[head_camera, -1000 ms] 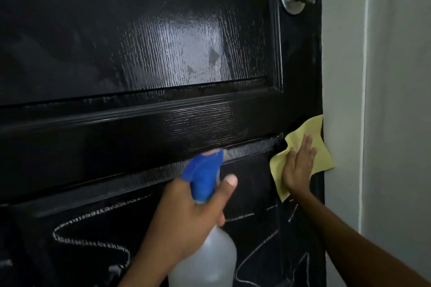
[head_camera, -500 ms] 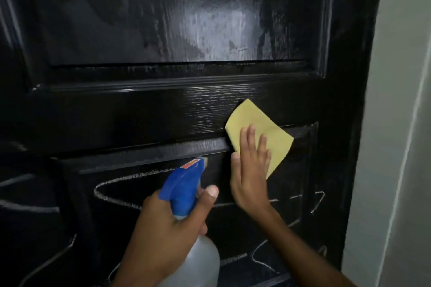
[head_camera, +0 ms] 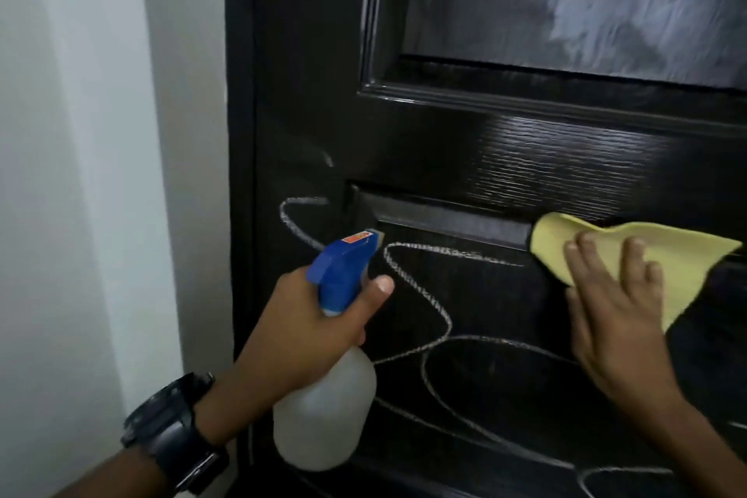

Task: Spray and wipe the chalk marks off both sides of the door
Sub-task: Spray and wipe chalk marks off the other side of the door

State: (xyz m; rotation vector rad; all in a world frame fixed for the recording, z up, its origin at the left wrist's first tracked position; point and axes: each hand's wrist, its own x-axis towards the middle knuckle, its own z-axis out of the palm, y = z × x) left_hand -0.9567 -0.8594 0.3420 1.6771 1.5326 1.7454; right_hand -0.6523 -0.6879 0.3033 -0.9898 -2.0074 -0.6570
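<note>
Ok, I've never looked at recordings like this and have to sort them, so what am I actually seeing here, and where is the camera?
There is no machine: a person works with bare hands, and one wide-angle camera worn on the head looks forward and down at them. In front stands a glossy black panelled door with looping white chalk lines drawn on its lower part. The left hand, above a black wristwatch, grips a translucent plastic spray bottle with a blue trigger head, its nozzle towards the door. The right hand presses a yellow cloth flat against the door with straight fingers. A pale wall lies to the left.
</note>
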